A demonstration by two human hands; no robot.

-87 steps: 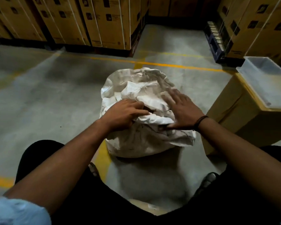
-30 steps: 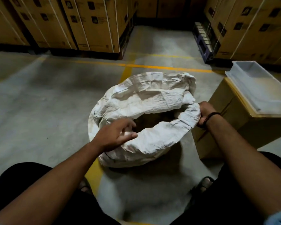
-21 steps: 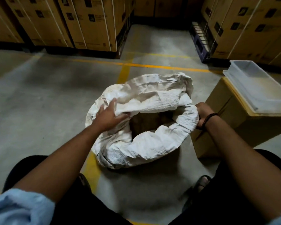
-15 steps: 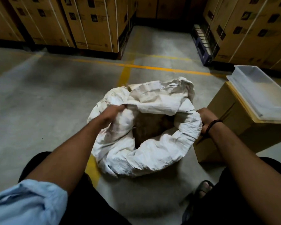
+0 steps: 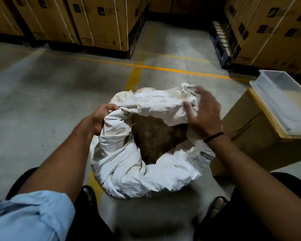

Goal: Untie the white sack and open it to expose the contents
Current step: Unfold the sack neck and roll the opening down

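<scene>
The concrete floor (image 5: pixel 42 110) ran back to stacked cartons (image 5: pixel 97 20); at the right stood a cardboard box (image 5: pixel 247 133) bearing a pale tray (image 5: pixel 285 101); between the person's knees, on the floor just beside that box, sat the white sack (image 5: pixel 129 167), its neck already untied and its rim rolled outward. Half a second before, the mouth had been narrower; now it gaped wider, and more of the brown contents (image 5: pixel 153 136) lay bare inside, though a fold of the far rim overhung the back of the opening. The left hand (image 5: pixel 101 117) kept its curled grip on the left rim, pulling it outward; the right hand (image 5: pixel 205 115), blurred by motion, had let go of the sack's right side and come up to the far right rim, fingers spread and seemingly not yet closed on the fabric. The opening therefore looked nearly done; likely only that far fold remained to be pushed back.
</scene>
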